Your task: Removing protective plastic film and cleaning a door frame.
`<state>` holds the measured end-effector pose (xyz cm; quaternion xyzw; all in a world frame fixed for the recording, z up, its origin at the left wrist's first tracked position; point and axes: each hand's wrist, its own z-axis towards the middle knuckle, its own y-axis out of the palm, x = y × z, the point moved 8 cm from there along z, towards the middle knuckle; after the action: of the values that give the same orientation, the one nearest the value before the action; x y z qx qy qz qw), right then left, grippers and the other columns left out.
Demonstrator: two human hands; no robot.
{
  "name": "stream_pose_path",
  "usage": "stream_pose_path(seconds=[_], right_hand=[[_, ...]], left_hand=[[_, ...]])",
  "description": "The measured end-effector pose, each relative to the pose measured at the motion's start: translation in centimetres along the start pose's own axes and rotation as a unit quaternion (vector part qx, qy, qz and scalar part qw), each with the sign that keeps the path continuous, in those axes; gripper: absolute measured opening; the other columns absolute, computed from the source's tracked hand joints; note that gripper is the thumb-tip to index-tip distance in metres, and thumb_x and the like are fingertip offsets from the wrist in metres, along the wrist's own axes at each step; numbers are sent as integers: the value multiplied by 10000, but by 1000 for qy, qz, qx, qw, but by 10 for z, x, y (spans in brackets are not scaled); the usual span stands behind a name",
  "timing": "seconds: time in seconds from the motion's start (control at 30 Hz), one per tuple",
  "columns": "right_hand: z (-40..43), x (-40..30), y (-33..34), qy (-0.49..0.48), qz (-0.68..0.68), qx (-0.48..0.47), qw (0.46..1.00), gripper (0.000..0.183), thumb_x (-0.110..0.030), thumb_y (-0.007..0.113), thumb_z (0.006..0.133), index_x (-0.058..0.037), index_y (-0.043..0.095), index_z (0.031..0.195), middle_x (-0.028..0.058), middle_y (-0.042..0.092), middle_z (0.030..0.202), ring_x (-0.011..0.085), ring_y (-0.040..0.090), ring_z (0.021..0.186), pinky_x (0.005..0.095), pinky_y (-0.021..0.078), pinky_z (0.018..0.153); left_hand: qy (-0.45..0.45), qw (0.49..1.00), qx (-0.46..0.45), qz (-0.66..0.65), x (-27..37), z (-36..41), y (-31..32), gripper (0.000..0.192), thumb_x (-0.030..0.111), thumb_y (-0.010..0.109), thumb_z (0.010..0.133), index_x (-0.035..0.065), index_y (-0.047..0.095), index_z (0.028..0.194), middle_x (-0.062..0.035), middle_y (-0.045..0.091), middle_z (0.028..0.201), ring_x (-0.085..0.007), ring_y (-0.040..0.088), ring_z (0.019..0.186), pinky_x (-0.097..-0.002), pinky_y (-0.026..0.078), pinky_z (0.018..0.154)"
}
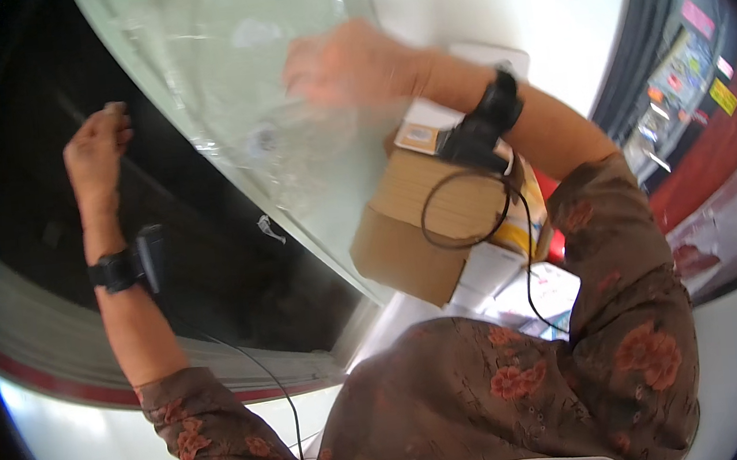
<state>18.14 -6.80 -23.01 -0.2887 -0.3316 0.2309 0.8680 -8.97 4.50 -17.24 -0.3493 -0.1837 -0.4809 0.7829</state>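
My left hand (98, 149) is raised at the left over a dark area, its fingers curled; whether a small thing sits between the fingertips is unclear. My right hand (346, 66) is blurred, with bent fingers, over a pale green surface (342, 232). Crinkled clear plastic film (267, 140) lies across that surface beside the right hand, and part of it may overlap the hand. Whether the fingers grip the film cannot be seen. Both wrists wear black straps with devices and cables.
Under my right forearm stands an open cardboard box (410, 246), with a cable loop (436, 237) above it. A small white scrap (270, 229) shows by the pale surface's edge. Small colourful packets (673, 81) are at the far right, near a red surface (719, 143).
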Motion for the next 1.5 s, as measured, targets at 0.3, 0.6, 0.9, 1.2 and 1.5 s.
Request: stream_pose_path(seconds=[0.3,0.6,0.9,1.2,1.5], right_hand=[[-243,111,-31,407,-47,-369,834,548,-543,557,826,-7,672,815,184,619,666,322,616,641,454,483,589],[-367,22,-23,709,307,-93,628,304,-185,678,765,50,587,935,104,598,652,176,604,507,307,507,441],[-184,90,-140,583,367,150,710,366,-260,535,897,14,505,1138,87,546,736,144,557,501,272,471,428],[-40,191,-173,502,366,258,740,374,-343,520,911,30,538,927,92,546,688,175,531,490,304,461,417],[72,261,-204,448,436,298,722,325,-339,473,953,-18,524,961,62,545,722,141,505,544,290,466,465]], left_hand=[[62,996,41,-42,31,12,22,546,475,551,894,17,597,1186,-138,647,1084,-219,613,1014,-324,453,871],[113,990,66,-55,53,-6,55,592,360,631,856,-97,509,1212,-193,625,1068,-212,596,968,-314,468,842],[116,985,76,-100,48,-9,49,598,382,652,811,-85,528,1164,-224,642,1023,-281,627,952,-343,478,831],[93,990,106,-15,50,-8,60,496,317,594,865,-53,521,1188,-241,629,1025,-334,623,944,-383,479,821],[114,982,152,-7,51,-20,61,449,246,577,881,-44,501,1215,-252,599,1076,-383,593,979,-403,465,841]])
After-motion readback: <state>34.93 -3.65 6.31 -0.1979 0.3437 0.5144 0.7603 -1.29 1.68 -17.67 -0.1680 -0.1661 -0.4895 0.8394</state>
